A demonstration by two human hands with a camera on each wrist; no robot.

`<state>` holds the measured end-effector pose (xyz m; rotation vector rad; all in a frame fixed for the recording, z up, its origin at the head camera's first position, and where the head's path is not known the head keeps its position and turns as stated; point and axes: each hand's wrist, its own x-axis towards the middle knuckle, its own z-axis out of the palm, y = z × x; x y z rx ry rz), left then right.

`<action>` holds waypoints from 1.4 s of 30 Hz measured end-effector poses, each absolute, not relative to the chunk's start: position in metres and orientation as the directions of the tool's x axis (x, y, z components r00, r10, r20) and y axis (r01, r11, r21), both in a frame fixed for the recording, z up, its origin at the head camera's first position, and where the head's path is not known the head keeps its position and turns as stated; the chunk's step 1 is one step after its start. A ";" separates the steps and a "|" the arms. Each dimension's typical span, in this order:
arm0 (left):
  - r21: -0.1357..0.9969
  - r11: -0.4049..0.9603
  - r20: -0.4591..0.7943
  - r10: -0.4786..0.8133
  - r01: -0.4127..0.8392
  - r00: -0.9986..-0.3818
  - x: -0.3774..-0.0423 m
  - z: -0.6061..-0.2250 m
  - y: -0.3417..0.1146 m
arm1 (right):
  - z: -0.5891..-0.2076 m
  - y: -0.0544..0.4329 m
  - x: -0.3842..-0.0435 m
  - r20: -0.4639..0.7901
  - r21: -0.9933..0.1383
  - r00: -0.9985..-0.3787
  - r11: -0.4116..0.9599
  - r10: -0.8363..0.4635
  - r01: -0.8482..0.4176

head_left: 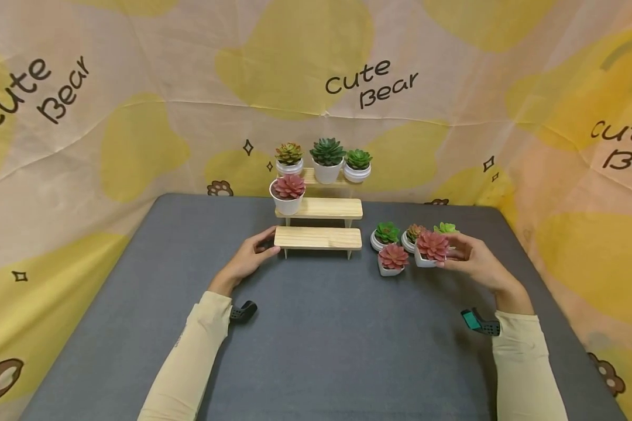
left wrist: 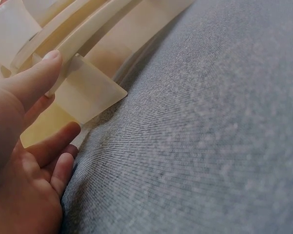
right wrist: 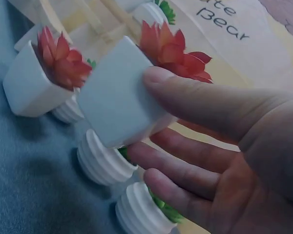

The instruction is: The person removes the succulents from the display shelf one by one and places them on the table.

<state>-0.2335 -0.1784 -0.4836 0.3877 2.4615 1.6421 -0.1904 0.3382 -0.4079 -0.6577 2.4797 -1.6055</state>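
Note:
My right hand [head_left: 471,257] pinches a potted red succulent [head_left: 432,247] by its square white pot, thumb on one side. In the right wrist view this pot [right wrist: 122,92] overlaps the ribbed pots behind it. Another red succulent in a square pot [head_left: 392,260] stands just left of it. My left hand [head_left: 250,254] grips the left end of the lowest step [head_left: 318,238] of a three-tier wooden stand, thumb at its front edge. A red succulent in a white pot [head_left: 287,196] sits at the left of the middle step [head_left: 332,208].
Along the top step stand a yellow-red succulent [head_left: 289,158], a tall dark green one [head_left: 327,161] and a small green one [head_left: 357,166]. Behind the held pot are a green succulent [head_left: 386,234], a reddish one [head_left: 414,235] and a light green one [head_left: 445,228]. A patterned cloth hangs behind the grey table [head_left: 316,351].

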 end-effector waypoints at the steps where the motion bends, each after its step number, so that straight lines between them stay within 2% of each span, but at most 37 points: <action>1: 0.921 0.367 0.015 0.297 0.128 -0.955 -0.233 -0.483 -0.179 | -0.409 0.340 -0.191 0.123 -0.895 -0.894 0.342 -0.431 -0.288; 10: 0.929 0.349 0.017 0.296 0.125 -0.955 -0.234 -0.485 -0.177 | -0.423 0.351 -0.197 0.018 -0.890 -0.885 0.396 -0.466 -0.227; 16: 0.930 0.349 0.010 0.294 0.118 -0.956 -0.233 -0.486 -0.176 | -0.433 0.355 -0.200 -0.003 -0.890 -0.882 0.402 -0.472 -0.213; 25: 0.925 0.361 0.000 0.314 0.119 -0.949 -0.215 -0.452 -0.169 | -0.440 0.356 -0.202 0.009 -0.892 -0.881 0.395 -0.473 -0.220; 29: 0.925 0.356 0.018 0.316 0.136 -0.949 -0.213 -0.448 -0.169 | -0.442 0.358 -0.204 -0.002 -0.894 -0.881 0.395 -0.473 -0.211; 33: 0.927 0.351 0.018 0.315 0.134 -0.949 -0.214 -0.450 -0.170 | -0.445 0.358 -0.205 0.008 -0.896 -0.878 0.387 -0.479 -0.219; 42: 0.930 0.342 0.029 0.292 0.132 -0.956 -0.231 -0.486 -0.177 | -0.449 0.357 -0.206 -0.038 -0.876 -0.895 0.445 -0.444 -0.184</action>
